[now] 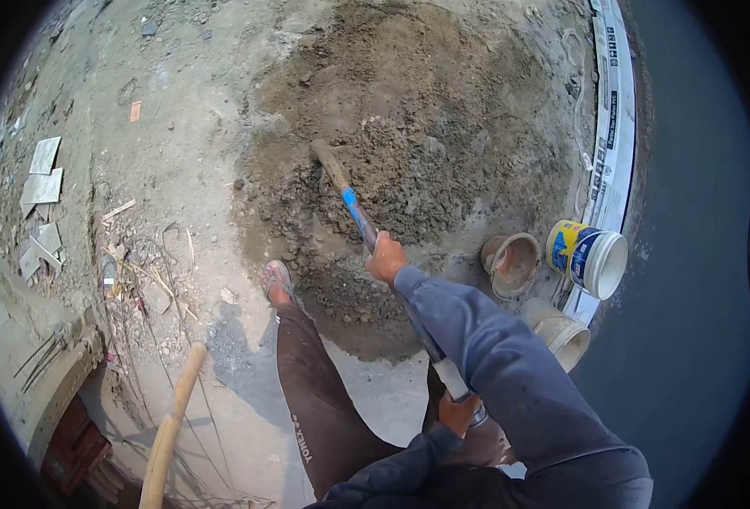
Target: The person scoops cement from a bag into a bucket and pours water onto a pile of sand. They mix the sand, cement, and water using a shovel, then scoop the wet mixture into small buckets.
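Note:
A long-handled tool, apparently a hoe (pixel 359 215), slants across the middle of the view. Its shaft has blue tape and a wooden far end, which rests at a heap of damp sandy mix (pixel 426 161). The blade is hidden or too dark to make out. My right hand (pixel 387 257) is closed around the middle of the shaft. Nearer my body, my left hand (pixel 461 414) grips the back end, just below a pale wrapped section. Beside the heap, my sandalled left foot (pixel 277 280) stands on the ground.
Right of the heap stand a dirty bucket (pixel 512 266), a yellow and blue pail (pixel 587 256) and another whitish bucket (pixel 563 335). A printed white strip (pixel 614 127) edges a grey surface. At left lie a wooden pole (pixel 175 424), broken tiles (pixel 42 174) and debris.

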A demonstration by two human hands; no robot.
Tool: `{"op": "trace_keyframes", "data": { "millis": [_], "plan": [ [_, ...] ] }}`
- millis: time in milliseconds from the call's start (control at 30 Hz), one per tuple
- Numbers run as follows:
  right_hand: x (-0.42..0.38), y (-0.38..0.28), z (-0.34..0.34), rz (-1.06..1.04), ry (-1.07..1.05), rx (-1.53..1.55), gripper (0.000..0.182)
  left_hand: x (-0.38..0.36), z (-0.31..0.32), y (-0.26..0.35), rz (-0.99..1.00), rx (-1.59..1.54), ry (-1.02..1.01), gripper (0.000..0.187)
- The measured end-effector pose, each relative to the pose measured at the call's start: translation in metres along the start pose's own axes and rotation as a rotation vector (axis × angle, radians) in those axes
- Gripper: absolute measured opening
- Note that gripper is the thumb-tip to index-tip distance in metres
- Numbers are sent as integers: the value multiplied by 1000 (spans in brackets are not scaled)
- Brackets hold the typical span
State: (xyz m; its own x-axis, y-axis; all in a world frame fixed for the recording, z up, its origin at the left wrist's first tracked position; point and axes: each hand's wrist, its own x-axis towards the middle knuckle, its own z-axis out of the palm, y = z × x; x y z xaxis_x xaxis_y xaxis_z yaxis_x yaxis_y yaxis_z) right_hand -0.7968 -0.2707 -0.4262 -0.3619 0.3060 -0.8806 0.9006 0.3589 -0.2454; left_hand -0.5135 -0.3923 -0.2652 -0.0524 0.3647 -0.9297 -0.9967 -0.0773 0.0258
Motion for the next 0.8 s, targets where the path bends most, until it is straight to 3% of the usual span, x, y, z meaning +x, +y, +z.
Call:
{"op": "trace_keyframes", "data": {
  "millis": [67, 100, 167, 233, 267, 300, 400, 433, 467, 533, 633, 700, 767, 800],
  "plan": [
    [-40, 32, -3, 59, 27, 64, 44, -68, 16, 54, -157, 151, 19, 28],
    [-58, 51, 6, 70, 116, 107, 41, -81, 2, 50, -161, 173, 13, 28],
    [-78, 71, -5, 84, 216, 152, 39, -108, -31, 30, -228, 302, -202, 32],
    [-103, 80, -29, 248, 103, 661, 36, -111, -24, 41, -184, 495, -249, 35],
    [-98, 88, -39, 207, 149, 679, 36, -110, -20, 46, -144, 679, -301, 38],
    [-83, 94, -54, 164, 202, 697, 35, -93, -19, 48, -99, 727, -309, 45],
    [-10, 96, -101, 75, 415, 669, 34, -17, -6, 92, 185, 921, -227, 40],
    [26, 92, -114, 78, 410, 668, 34, 12, -9, 111, 83, 810, -218, 38],
    [60, 83, -120, 107, 459, 636, 37, 39, -21, 131, 106, 901, -135, 33],
    [88, 81, -88, 141, 501, 607, 40, 64, -49, 178, 128, 998, -117, 28],
    [65, 68, -6, 386, 439, 560, 45, 0, -98, 188, 2, 969, -9, 30],
    [11, 58, 40, 435, 376, 831, 42, -46, -145, 186, 315, 1284, 13, 31],
    [-37, 48, 62, 393, 329, 1032, 35, -99, -132, 220, -66, 1246, 35, 36],
    [-61, 38, 57, 370, 312, 1130, 32, -115, -138, 222, 30, 1357, 48, 38]
  ]
}}
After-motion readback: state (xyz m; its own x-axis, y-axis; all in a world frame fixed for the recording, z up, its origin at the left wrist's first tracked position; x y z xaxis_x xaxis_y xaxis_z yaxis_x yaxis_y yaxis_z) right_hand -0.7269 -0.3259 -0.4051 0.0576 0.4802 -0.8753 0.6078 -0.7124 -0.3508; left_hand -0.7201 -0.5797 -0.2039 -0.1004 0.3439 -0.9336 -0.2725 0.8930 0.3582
